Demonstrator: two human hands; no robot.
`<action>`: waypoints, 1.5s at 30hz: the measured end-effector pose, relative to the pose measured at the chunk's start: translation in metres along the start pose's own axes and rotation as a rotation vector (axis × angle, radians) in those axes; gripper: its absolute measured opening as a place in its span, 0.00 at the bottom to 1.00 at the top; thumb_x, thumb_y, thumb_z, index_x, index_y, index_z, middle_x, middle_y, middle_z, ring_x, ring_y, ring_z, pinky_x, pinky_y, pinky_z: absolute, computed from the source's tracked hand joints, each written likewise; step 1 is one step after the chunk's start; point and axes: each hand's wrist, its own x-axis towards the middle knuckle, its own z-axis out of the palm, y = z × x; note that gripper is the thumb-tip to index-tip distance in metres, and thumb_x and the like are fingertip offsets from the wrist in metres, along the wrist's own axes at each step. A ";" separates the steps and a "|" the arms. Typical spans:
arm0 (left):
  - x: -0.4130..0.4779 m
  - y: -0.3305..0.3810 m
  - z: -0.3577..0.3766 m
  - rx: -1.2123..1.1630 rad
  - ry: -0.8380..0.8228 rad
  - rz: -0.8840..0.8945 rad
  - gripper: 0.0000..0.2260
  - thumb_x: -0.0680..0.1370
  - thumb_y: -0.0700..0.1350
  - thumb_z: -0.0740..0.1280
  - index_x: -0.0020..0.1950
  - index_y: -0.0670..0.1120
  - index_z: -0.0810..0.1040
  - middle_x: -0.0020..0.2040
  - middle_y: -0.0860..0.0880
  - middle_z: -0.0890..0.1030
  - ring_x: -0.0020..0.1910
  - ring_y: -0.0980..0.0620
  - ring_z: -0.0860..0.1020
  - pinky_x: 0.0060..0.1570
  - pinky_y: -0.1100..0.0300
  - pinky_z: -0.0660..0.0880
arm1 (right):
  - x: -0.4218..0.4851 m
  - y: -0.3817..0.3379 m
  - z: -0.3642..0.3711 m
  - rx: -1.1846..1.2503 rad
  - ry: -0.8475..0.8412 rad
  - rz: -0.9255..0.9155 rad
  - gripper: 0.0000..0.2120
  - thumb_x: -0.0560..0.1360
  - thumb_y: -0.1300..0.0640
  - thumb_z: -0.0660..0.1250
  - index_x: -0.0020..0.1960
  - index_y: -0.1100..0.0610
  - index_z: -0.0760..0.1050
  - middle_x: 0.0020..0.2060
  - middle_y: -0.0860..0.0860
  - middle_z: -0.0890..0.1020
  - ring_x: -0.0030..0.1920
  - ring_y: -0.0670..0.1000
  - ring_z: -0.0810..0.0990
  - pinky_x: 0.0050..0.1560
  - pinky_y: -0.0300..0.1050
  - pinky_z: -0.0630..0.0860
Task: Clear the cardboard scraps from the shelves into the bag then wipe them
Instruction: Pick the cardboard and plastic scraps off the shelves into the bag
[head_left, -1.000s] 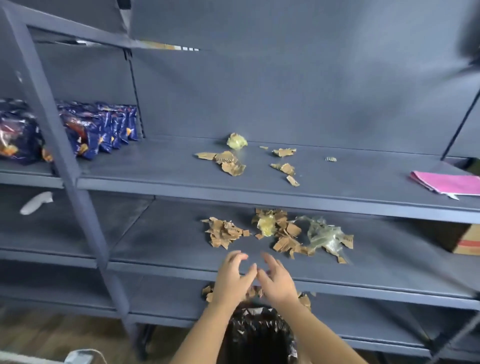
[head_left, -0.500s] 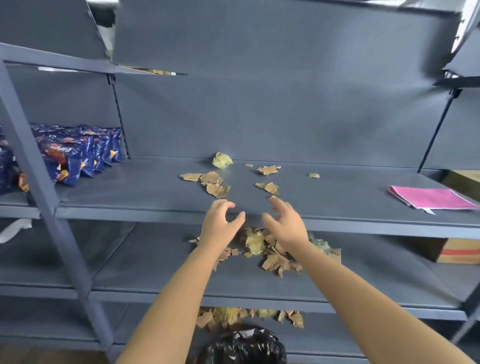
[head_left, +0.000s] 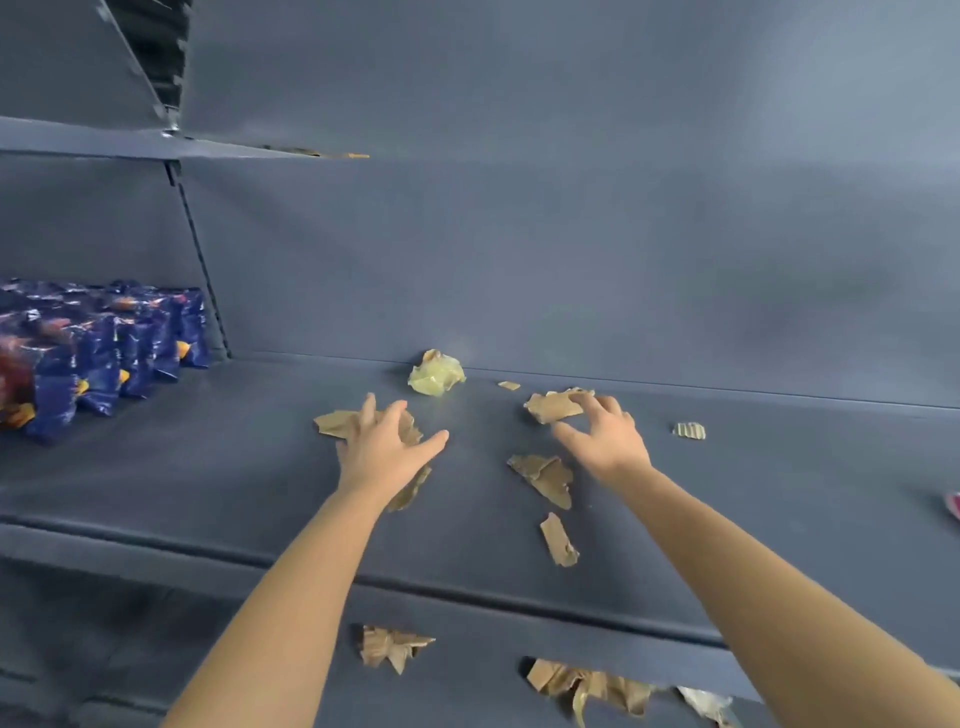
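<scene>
Brown cardboard scraps lie scattered on the upper grey shelf (head_left: 208, 478). My left hand (head_left: 382, 449) rests spread over a cluster of scraps (head_left: 332, 423), fingers apart. My right hand (head_left: 605, 434) reaches to a torn scrap (head_left: 550, 405) at the back, fingertips touching it, fingers spread. Between the hands sits a crumpled yellowish wad (head_left: 435, 374) against the back wall. Two more scraps (head_left: 545, 475) (head_left: 558, 540) lie below my right hand, and a small ridged piece (head_left: 689, 431) to its right. The shelf below holds more scraps (head_left: 392, 647) (head_left: 592, 683). The bag is out of view.
A row of blue snack packets (head_left: 98, 348) stands on the left section of the same shelf, behind an upright divider (head_left: 200, 270). A pink item's edge (head_left: 953, 504) shows at the far right. The grey back panel (head_left: 571, 249) closes off the shelf.
Both hands rose from the lower shelves onto the upper shelf and spread apart over its scraps. The view moved up and closer, so the black bag dropped out of sight.
</scene>
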 end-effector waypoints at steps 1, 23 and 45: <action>0.008 0.000 0.006 0.031 0.003 -0.018 0.30 0.72 0.61 0.65 0.71 0.52 0.63 0.77 0.49 0.49 0.74 0.44 0.54 0.72 0.46 0.54 | 0.013 0.006 0.004 -0.009 -0.016 0.007 0.25 0.75 0.47 0.59 0.70 0.49 0.62 0.70 0.51 0.63 0.68 0.58 0.61 0.63 0.51 0.65; 0.108 0.018 0.071 0.223 -0.014 -0.022 0.36 0.70 0.65 0.64 0.74 0.63 0.50 0.77 0.48 0.43 0.75 0.41 0.50 0.70 0.39 0.50 | 0.130 -0.012 0.077 -0.255 -0.220 -0.137 0.27 0.72 0.35 0.54 0.69 0.42 0.62 0.69 0.49 0.63 0.71 0.57 0.57 0.71 0.64 0.47; 0.088 0.006 0.030 0.007 0.170 0.006 0.21 0.75 0.49 0.62 0.68 0.50 0.67 0.67 0.46 0.68 0.66 0.44 0.67 0.66 0.48 0.63 | 0.123 -0.069 0.100 -0.035 -0.296 -0.227 0.28 0.74 0.36 0.53 0.72 0.40 0.55 0.75 0.45 0.53 0.74 0.56 0.49 0.71 0.61 0.46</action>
